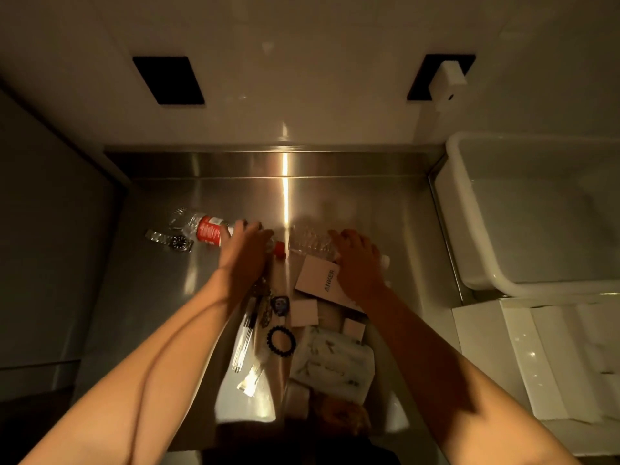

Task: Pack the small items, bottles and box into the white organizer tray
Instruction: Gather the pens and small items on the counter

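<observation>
The left hand (246, 239) closes on the red-labelled bottle (209, 231) and the right hand (359, 253) on the clear bottle (310, 243), likely to lift both. The white organizer tray (469, 209) waits empty at the right edge. The steel desk (369, 199) glares under dim light.

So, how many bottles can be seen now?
2. The red-label bottle lies under the left hand; the clear bottle lies under the right hand. Others may be hidden.
</observation>
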Action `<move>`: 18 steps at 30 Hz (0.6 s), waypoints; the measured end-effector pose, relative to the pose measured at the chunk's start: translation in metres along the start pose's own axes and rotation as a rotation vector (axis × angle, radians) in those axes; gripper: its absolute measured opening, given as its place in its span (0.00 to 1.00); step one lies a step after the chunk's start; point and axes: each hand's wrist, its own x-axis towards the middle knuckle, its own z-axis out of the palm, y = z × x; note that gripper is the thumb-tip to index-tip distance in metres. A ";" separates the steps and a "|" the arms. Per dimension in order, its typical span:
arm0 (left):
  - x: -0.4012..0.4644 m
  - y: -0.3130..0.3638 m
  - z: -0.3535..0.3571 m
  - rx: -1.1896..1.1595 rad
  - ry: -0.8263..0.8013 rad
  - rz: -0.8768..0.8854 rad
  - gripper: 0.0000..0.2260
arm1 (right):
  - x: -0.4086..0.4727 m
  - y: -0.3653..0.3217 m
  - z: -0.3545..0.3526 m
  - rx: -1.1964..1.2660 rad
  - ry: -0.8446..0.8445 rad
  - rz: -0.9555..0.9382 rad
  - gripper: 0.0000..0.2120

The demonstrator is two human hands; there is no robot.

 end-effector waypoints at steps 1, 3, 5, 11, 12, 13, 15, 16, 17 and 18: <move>-0.004 0.001 0.006 0.001 -0.040 0.005 0.10 | -0.003 -0.001 0.001 0.005 0.007 0.005 0.37; -0.014 0.003 0.023 -0.153 -0.007 0.037 0.06 | -0.008 -0.001 0.001 0.007 0.005 0.019 0.36; -0.022 0.003 0.032 -0.291 0.080 0.056 0.07 | -0.012 -0.002 0.001 0.007 -0.006 0.029 0.37; -0.045 0.011 0.033 -0.205 0.015 0.188 0.05 | -0.021 -0.009 -0.002 -0.016 0.002 0.042 0.37; -0.049 0.011 0.036 -0.209 0.022 0.206 0.10 | -0.022 -0.011 -0.002 -0.022 0.003 0.040 0.38; -0.052 0.010 0.038 -0.220 0.037 0.217 0.16 | -0.023 -0.013 -0.003 -0.020 0.010 0.034 0.38; -0.056 0.002 0.035 -0.255 0.085 0.209 0.25 | -0.025 -0.021 -0.002 -0.021 0.022 0.011 0.38; -0.057 -0.005 0.032 -0.277 0.111 0.207 0.27 | -0.025 -0.027 -0.001 -0.027 0.023 -0.006 0.37; -0.057 -0.013 0.029 -0.278 0.153 0.200 0.28 | -0.025 -0.036 0.001 -0.024 0.024 -0.024 0.35; -0.057 -0.023 0.025 -0.269 0.193 0.182 0.29 | -0.026 -0.045 0.003 -0.005 0.031 -0.046 0.33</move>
